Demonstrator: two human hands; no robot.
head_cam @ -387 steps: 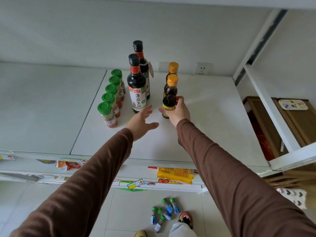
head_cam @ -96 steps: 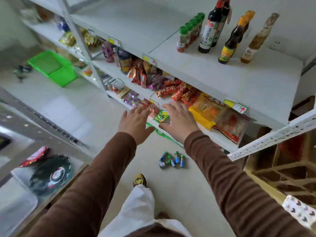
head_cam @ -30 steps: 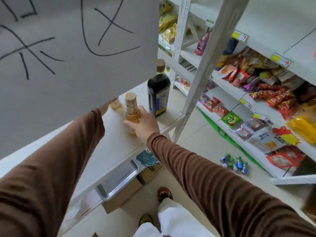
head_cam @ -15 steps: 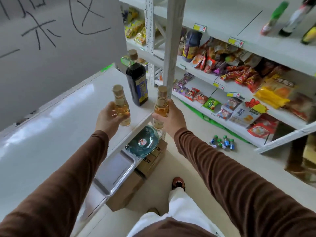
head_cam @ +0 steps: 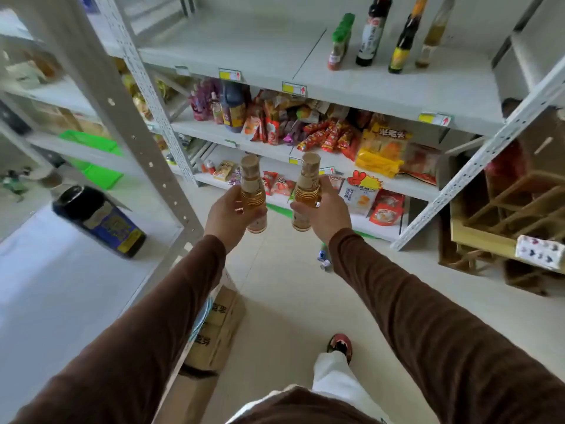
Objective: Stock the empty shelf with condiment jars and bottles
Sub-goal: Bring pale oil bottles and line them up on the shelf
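My left hand grips a small amber bottle with a tan cap, held upright. My right hand grips a matching amber bottle. Both are held side by side in mid-air over the aisle floor, well below the white upper shelf. On that shelf stand a row of green-capped spice jars, a dark soy sauce bottle, an orange-capped dark bottle and a pale oil bottle.
A grey rack post rises at my left, with a dark blue-labelled bottle on the white surface beside it. Snack packets fill the lower shelves. Cardboard boxes sit on the floor below my left arm. Wooden frames stand right.
I have turned from the left surface toward the shelves, carrying both amber bottles away from it. The dark blue-labelled bottle stays behind at my left.
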